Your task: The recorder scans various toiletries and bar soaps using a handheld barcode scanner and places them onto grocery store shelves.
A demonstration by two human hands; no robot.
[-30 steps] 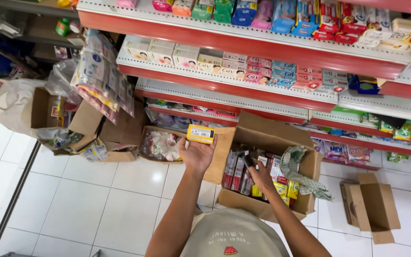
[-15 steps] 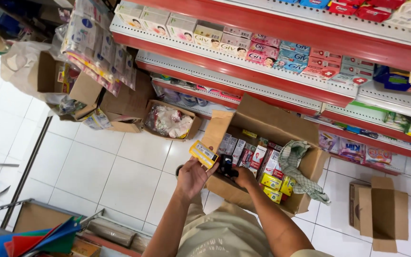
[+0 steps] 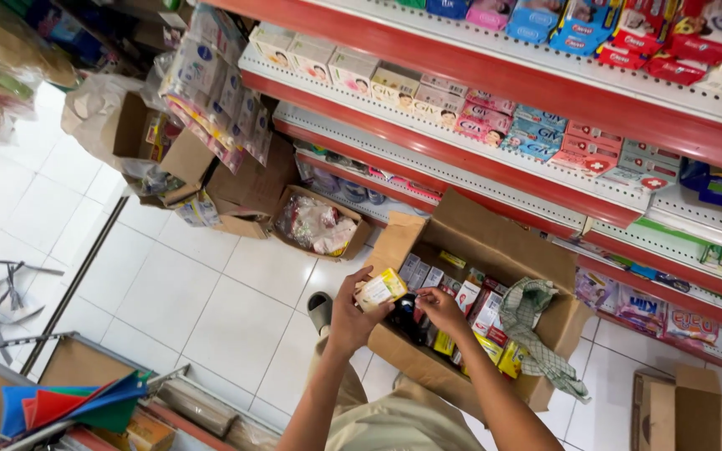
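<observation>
Bright, even light from overhead washes the white floor (image 3: 211, 309) almost to glare at the left edge. Shadows are soft and short. Shelf (image 3: 495, 83) lines bow toward the corners, and the upper-left packets are blurred.

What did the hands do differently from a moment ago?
The left hand brought the small yellow box down from shelf height to the open carton. The right hand rose out of the carton to meet it. The box stayed held; the checked cloth stayed draped.

We see a white tiled floor (image 3: 211, 309) carrying an open cardboard box (image 3: 495, 250) of small packets. Left of that box sits a smaller carton (image 3: 315, 225) of wrapped goods; right of it, a folded empty carton (image 3: 691, 409).
</observation>
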